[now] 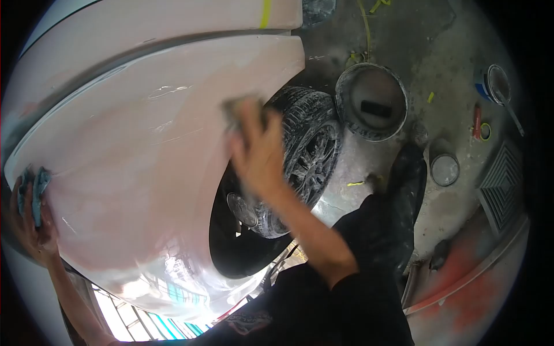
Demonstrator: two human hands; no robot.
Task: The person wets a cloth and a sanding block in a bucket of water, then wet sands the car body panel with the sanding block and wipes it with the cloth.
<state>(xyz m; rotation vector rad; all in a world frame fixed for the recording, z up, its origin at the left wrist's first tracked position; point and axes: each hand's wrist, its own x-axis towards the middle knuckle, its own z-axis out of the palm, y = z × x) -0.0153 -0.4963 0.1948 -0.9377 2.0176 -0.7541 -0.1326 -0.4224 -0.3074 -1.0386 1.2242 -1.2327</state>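
A wet, pinkish-white car fender (138, 132) fills the left and middle of the view. At its far left edge, my left hand (36, 230) holds a blue-grey cloth (34, 193) against the panel. Above the wheel arch, my right hand (257, 150) is blurred by motion, its fingers around a dark grey pad (239, 108) at the fender's surface. Just right of this hand is the dusty black tyre (300, 104) with its spoked wheel (311, 164).
A round bucket (372, 135) of cloudy water with a dark block inside stands beside the tyre. Farther right are a small can (445, 170), a blue tin (497, 83), a red tool (477, 121) and a ridged grey mat (502, 187). My dark boot (408, 173) is on the floor.
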